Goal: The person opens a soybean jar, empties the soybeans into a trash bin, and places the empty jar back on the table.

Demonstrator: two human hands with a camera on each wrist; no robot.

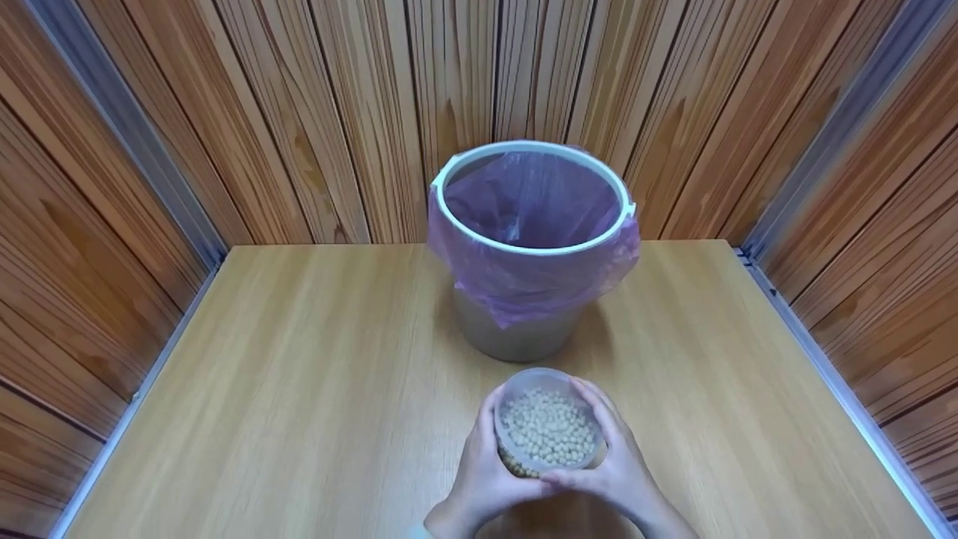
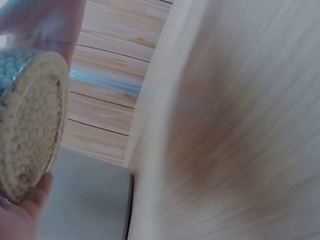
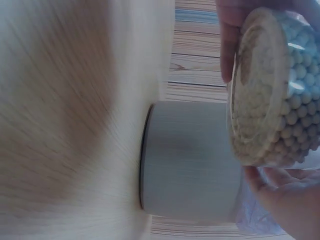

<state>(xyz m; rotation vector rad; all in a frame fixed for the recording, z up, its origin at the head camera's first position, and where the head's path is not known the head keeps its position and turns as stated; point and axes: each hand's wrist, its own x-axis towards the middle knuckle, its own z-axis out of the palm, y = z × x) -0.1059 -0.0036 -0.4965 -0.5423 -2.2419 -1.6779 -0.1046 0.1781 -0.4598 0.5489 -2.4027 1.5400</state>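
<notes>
Both hands hold a clear round plastic tub (image 1: 512, 463) of small pale beige balls (image 1: 550, 427), near the front of the table. My left hand (image 1: 483, 468) grips its left side and my right hand (image 1: 623, 464) its right side, thumbs close together at the near side. The tub is raised off the table, and its ridged underside (image 2: 37, 122) shows in the left wrist view. Its top is uncovered and tilts slightly. Just beyond stands a grey bin (image 1: 516, 337) lined with a purple plastic bag (image 1: 531, 281), held by a pale rim ring (image 1: 535, 250).
The wooden table (image 1: 299, 389) runs to a plank-patterned back wall (image 1: 284, 120) close behind the bin. Similar side walls (image 1: 67, 224) rise left and right, with metal strips (image 1: 846, 404) along the table's edges.
</notes>
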